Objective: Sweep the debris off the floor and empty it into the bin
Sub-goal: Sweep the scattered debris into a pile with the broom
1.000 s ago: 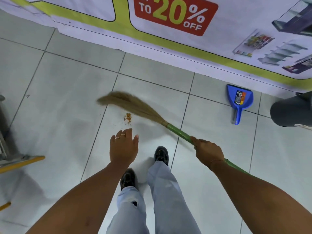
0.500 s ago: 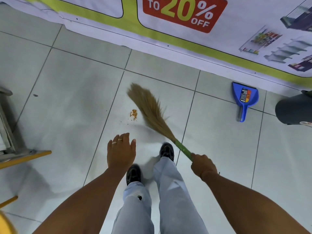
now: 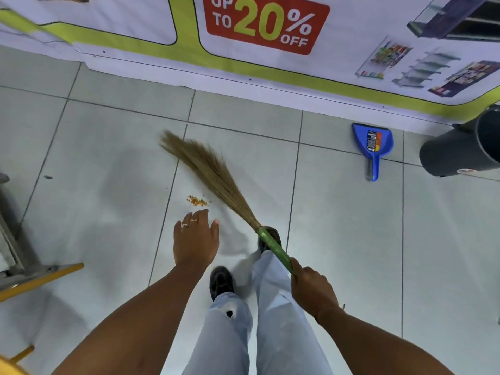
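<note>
A small heap of orange debris (image 3: 197, 200) lies on the pale floor tiles just ahead of my feet. My right hand (image 3: 311, 289) grips the green handle of a straw broom (image 3: 213, 171); its bristles slant up and left, passing just right of the debris. My left hand (image 3: 196, 239) hovers flat and empty, fingers spread, right behind the debris. A blue dustpan (image 3: 372, 142) lies near the wall to the right. Beside it, the dark grey bin (image 3: 457, 155) stands at the right edge, partly cut off.
A printed banner (image 3: 265, 25) covers the wall along the far side. A metal frame with yellow bars (image 3: 32, 274) stands at the left edge. My two legs and black shoes (image 3: 221, 282) are below the hands.
The broom head swung from the far left of the debris across to its right side and stands more upright. The debris pile spread slightly. My left hand stayed hovering.
</note>
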Demonstrator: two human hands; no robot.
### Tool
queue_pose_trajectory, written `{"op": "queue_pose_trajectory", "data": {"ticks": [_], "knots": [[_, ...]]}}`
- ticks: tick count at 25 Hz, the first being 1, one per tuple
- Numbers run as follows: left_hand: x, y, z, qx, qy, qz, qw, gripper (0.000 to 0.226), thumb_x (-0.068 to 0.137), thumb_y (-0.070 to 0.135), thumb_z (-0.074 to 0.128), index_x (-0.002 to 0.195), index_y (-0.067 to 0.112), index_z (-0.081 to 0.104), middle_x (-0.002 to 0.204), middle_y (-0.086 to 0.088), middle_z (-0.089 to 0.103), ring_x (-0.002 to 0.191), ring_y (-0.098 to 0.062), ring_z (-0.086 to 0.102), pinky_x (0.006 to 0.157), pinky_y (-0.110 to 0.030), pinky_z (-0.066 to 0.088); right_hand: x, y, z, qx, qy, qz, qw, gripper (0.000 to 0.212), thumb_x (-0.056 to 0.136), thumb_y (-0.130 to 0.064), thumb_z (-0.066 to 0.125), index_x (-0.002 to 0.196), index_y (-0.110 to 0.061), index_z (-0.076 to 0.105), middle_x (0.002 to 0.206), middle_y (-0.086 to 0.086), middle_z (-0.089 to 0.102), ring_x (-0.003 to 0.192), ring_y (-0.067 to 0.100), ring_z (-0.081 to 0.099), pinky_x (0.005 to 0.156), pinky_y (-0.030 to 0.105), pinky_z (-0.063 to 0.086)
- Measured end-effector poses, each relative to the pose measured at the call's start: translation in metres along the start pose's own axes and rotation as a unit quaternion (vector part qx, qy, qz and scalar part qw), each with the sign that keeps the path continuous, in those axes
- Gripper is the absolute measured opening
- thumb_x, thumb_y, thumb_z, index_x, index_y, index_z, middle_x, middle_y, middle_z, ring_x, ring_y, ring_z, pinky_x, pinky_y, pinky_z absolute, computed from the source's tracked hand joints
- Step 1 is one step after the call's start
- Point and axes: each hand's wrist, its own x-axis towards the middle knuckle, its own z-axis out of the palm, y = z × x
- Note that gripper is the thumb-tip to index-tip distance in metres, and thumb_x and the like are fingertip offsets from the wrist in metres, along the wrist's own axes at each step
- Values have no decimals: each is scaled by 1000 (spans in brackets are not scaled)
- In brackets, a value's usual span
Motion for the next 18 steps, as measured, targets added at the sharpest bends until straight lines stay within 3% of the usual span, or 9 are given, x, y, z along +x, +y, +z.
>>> {"op": "queue_pose_trajectory", "data": {"ticks": [4,6,8,12,18], "knots": [[-2,-12,-3,6,-7,3,1000,43,97,32,40,131,6,47,130,-16,59,128,-30,49,110,-46,35,7,-47,10,122,-27,-34,992,38,97,-25,38,135,-22,43,106,17,66,89,35,64,79,40,55],[-5,-21,0,18,-13,6,1000,41,97,32,39,128,6,48,126,-16,61,123,-30,52,107,-45,38,15,-78,20,142,-88,-54,985,36,99,-26,37,134,-20,42,101,21,66,86,36,65,75,40,56],[-12,-32,3,41,-20,12,999,42,98,34,35,127,6,49,123,-15,62,117,-30,55,102,-43,42,20,-106,29,147,-144,-68,976,39,100,-27,34,140,-24,36,97,22,65,83,36,64,67,37,53],[-26,-57,16,44,-26,4,999,41,98,31,39,123,2,53,119,-20,65,114,-34,58,101,-46,45,24,-128,49,75,-208,-87,971,35,99,-14,35,133,-10,44,116,23,63,102,38,63,84,41,50],[-27,-49,29,9,-27,-9,1000,43,97,32,41,129,5,49,128,-18,60,124,-32,52,107,-46,39,9,-88,46,70,-214,-7,974,39,99,-12,33,138,-10,42,124,22,61,109,35,62,88,39,51]]}}
